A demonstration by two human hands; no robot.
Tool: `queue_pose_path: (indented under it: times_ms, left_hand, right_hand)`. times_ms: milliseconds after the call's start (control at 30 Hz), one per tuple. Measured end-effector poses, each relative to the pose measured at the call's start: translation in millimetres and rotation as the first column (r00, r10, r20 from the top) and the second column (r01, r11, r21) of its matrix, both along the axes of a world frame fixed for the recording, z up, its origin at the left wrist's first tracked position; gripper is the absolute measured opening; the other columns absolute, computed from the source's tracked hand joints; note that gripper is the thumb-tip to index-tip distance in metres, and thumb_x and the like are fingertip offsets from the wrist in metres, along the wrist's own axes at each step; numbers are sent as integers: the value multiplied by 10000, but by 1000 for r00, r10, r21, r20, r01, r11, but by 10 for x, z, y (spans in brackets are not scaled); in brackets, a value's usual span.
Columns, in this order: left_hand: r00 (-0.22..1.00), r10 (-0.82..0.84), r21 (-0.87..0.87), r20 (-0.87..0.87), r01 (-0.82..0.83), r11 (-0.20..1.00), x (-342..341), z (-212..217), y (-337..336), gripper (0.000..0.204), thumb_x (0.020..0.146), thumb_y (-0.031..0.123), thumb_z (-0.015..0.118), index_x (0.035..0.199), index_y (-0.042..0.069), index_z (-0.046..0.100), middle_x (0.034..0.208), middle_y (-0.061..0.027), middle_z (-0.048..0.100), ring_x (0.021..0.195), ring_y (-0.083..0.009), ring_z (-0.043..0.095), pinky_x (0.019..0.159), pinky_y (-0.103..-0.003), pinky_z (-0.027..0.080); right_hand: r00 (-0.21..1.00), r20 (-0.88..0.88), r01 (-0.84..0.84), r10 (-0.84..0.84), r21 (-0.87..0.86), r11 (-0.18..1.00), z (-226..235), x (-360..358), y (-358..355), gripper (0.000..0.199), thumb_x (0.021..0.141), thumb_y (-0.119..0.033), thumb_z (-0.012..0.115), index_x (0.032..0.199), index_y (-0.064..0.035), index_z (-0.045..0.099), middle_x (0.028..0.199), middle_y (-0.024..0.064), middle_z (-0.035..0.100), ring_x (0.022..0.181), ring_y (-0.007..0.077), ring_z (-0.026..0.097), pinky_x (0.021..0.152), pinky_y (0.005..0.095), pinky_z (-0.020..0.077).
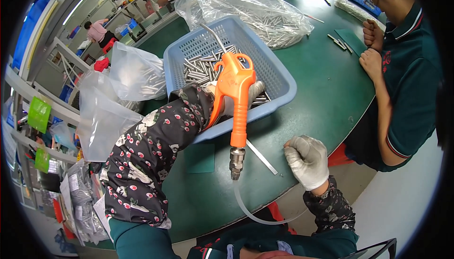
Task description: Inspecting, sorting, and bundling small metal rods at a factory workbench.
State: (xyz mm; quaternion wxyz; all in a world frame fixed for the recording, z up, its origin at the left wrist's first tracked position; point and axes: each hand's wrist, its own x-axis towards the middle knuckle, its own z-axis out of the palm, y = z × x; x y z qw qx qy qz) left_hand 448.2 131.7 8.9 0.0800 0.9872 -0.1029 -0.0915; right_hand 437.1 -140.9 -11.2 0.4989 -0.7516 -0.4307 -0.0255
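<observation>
An orange air blow gun [239, 88] with a bent metal nozzle stands out over a blue plastic basket [279, 86] of loose metal pins [201, 70]. My left hand [228, 105], in a pale glove, reaches into the basket behind the gun. The gun's handle and lever hide most of its fingers, so its grip is unclear. A clear hose runs from the gun's metal coupling [236, 162] down toward the right. My right hand [308, 160], also gloved, is by the table's near edge with its fingers curled closed; whatever they hold is hidden.
A large clear bag of metal pins [272, 20] lies behind the basket, and more bags [137, 72] sit at its left. A white strip [262, 157] lies on the green table [321, 93]. At right, another person [411, 79] sits near several pins [339, 42].
</observation>
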Motion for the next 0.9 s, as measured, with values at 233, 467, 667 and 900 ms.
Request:
queue_pose_path:
  times_ms: [233, 467, 667, 900]
  left_hand:
    - [999, -53, -18, -10, 52, 998, 84, 10, 16, 127, 862, 170, 547, 959, 89, 566, 791, -55, 549, 788, -207, 590, 700, -325, 488]
    - [998, 9, -129, 55, -2, 992, 142, 165, 214, 164, 868, 204, 535, 985, 102, 587, 862, -83, 606, 836, -239, 612, 737, -335, 490]
    - [987, 136, 77, 90, -143, 987, -146, 802, 230, 195, 779, 164, 630, 931, 43, 614, 835, -206, 641, 820, -376, 627, 680, -390, 503]
    - [997, 51, 55, -62, -48, 997, -344, 634, 357, 257, 723, 65, 639, 975, 49, 590, 831, -184, 646, 802, -366, 624, 683, -388, 506]
  right_hand:
    - [1000, 3, 20, -20, 11, 1000, -37, -2, -16, 77, 753, -81, 621, 696, -46, 583, 632, 102, 573, 600, 286, 583, 561, 375, 468]
    - [1000, -8, 23, -22, 22, 999, -35, 23, -3, 67, 753, -65, 612, 699, -42, 581, 637, 108, 576, 603, 287, 587, 568, 374, 470]
    - [999, -9, 36, -35, 36, 999, -101, 49, 7, 44, 747, -58, 614, 715, -35, 594, 630, 120, 574, 588, 287, 582, 560, 372, 465]
    - [1000, -6, 31, -31, 38, 999, -139, 91, 6, 26, 739, -48, 611, 721, -31, 603, 627, 125, 574, 575, 292, 577, 552, 373, 462]
